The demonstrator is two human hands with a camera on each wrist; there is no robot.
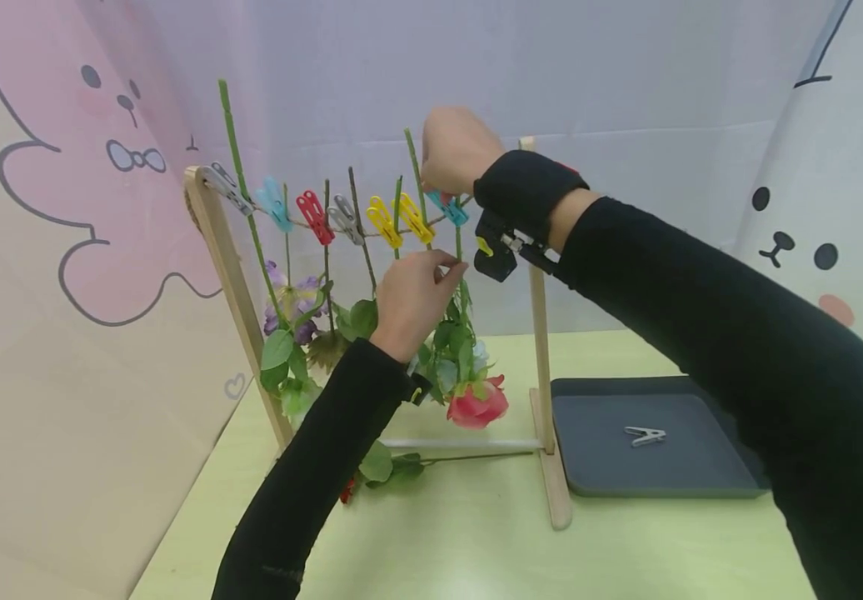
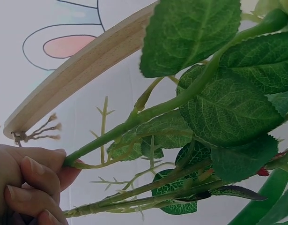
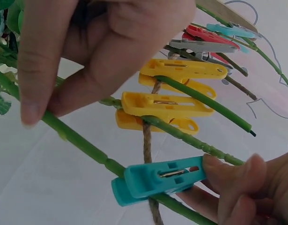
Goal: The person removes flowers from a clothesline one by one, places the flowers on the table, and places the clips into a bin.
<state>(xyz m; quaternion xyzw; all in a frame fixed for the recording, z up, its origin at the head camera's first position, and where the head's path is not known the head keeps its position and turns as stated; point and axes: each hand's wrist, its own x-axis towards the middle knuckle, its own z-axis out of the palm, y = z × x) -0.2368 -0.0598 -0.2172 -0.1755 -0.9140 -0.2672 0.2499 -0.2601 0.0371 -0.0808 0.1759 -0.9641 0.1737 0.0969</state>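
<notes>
A teal clothespin (image 3: 158,178) sits on the twine across a green stem (image 3: 83,145); my right hand (image 3: 251,187) pinches its handle end in the right wrist view. My left hand (image 1: 416,292) pinches the same stem below the clip, thumb against fingers. From that stem a pink-red flower (image 1: 479,403) hangs head down among green leaves. Just left of the teal clip, two yellow clothespins (image 1: 384,222) hold other stems on the line. In the left wrist view, the stem (image 2: 158,110) runs out from between my left thumb and fingers (image 2: 40,173).
Wooden posts (image 1: 540,333) of a rack carry the twine, with grey, blue and red clothespins (image 1: 315,217) further left. A dark tray (image 1: 679,475) at the right bears a grey clothespin (image 1: 645,436). Under the line, a leafy stem (image 1: 476,457) with a red flower lies on the table (image 1: 626,550).
</notes>
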